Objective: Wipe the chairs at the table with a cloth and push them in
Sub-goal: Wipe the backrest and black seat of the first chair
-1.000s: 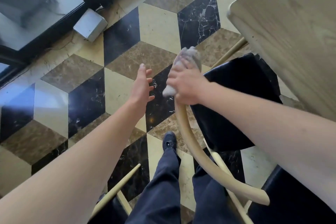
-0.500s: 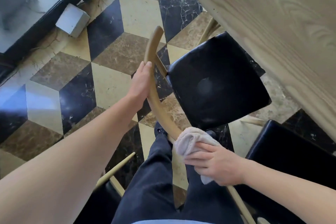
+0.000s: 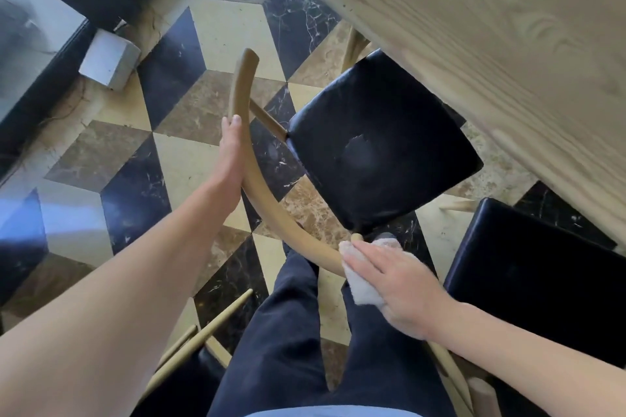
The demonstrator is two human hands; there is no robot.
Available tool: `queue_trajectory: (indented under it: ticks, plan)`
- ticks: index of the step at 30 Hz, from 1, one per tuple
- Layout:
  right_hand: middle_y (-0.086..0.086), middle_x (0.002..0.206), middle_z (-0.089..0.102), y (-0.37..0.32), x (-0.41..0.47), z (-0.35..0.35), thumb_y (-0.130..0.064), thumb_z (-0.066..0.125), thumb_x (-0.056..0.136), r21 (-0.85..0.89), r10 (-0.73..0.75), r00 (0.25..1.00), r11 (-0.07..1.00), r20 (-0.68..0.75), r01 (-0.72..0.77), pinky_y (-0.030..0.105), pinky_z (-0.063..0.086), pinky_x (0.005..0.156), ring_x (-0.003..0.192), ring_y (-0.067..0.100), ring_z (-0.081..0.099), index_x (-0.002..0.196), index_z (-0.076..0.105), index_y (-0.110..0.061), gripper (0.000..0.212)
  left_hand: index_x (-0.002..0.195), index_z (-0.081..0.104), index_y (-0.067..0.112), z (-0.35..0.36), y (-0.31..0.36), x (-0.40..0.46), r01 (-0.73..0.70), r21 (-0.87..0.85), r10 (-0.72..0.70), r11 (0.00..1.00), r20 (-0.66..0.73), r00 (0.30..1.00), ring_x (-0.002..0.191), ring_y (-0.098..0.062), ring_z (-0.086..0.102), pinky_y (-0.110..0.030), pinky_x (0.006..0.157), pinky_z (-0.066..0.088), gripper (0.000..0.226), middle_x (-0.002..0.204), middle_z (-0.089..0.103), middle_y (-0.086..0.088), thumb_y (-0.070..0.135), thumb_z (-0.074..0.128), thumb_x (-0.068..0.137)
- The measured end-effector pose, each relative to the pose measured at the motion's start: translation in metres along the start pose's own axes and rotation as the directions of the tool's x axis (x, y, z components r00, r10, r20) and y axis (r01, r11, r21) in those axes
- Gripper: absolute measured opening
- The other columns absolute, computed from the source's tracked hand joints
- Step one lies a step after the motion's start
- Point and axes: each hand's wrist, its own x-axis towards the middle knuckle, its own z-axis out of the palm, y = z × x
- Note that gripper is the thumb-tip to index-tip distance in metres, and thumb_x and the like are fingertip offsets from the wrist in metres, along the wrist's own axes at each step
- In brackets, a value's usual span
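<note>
1. The chair [image 3: 379,149] stands partly under the desk [image 3: 491,44], its black seat facing up and its curved wooden back rail [image 3: 257,186] toward the person.
2. The cloth [image 3: 364,288] lies on the rail's near end.
3. The right hand [image 3: 396,288] presses the cloth down, its grip flat with fingers straight.
4. The left hand [image 3: 232,156] rests against the rail's outer side, fingers extended.
5. A second black seat [image 3: 528,278] sits just beside, on the right.

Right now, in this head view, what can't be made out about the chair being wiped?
- Backrest rail: its near end is covered by the cloth and right hand.
- Seat: far corner hidden under the table.
- Chair legs: mostly hidden below the seat.
- Left hand: fingers behind the rail, grip unclear.
</note>
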Motion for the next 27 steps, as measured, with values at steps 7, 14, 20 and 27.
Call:
queue_trajectory:
  ticks: [7, 14, 20, 27]
  plan:
    - [-0.012, 0.169, -0.003, -0.078, 0.128, -0.016, -0.031, 0.04, 0.103, 0.539, 0.297, 0.95, 0.787, 0.094, -0.299, 0.042, 0.022, 0.122, 0.154, 0.018, 0.011, 0.16, 0.005, -0.036, 0.067, 0.111, 0.067, 0.025, -0.006, -0.004, 0.003, -0.046, -0.094, 0.049, 0.995, 0.029, 0.998, 0.065, -0.004, 0.067, -0.023, 0.053, 0.054, 0.059, 0.075, 0.072, 0.006, 0.068, 0.031, 0.092]
    - [-0.006, 0.136, 0.058, -0.066, 0.247, -0.07, -0.043, 0.04, 0.106, 0.986, 0.635, 0.761, -0.011, 0.133, -0.163, 0.03, 0.044, 0.1, 0.126, 0.017, 0.052, 0.142, 0.049, -0.034, 0.039, 0.109, 0.048, 0.026, -0.026, 0.014, 0.048, -0.206, 0.164, 0.205, 0.965, 0.022, 0.979, 0.096, -0.015, 0.058, -0.029, 0.073, 0.049, 0.024, 0.104, 0.057, 0.0, 0.045, 0.037, 0.098]
    - [-0.013, 0.108, 0.064, -0.006, 0.31, -0.083, -0.043, 0.046, 0.105, 0.98, 0.708, 0.703, -0.177, 0.064, 0.089, 0.012, 0.045, 0.079, 0.101, 0.002, 0.061, 0.127, 0.055, -0.03, 0.027, 0.153, 0.03, 0.028, -0.012, 0.051, 0.098, -0.499, 0.375, 0.487, 0.781, 0.135, 0.863, 0.137, -0.014, 0.04, -0.036, 0.111, 0.037, 0.051, 0.155, 0.039, 0.004, 0.045, 0.032, 0.105]
    - [0.0, 0.13, 0.062, -0.005, 0.359, -0.055, -0.037, 0.046, 0.105, 0.962, 0.591, 0.807, -0.233, 0.026, 0.139, 0.021, 0.044, 0.103, 0.118, 0.008, 0.059, 0.131, 0.06, -0.022, 0.033, 0.151, 0.038, 0.034, 0.016, 0.065, 0.117, -0.608, 0.479, 0.589, 0.633, 0.212, 0.78, 0.149, -0.005, 0.017, -0.032, 0.121, 0.019, 0.047, 0.164, 0.02, 0.008, 0.034, 0.026, 0.105]
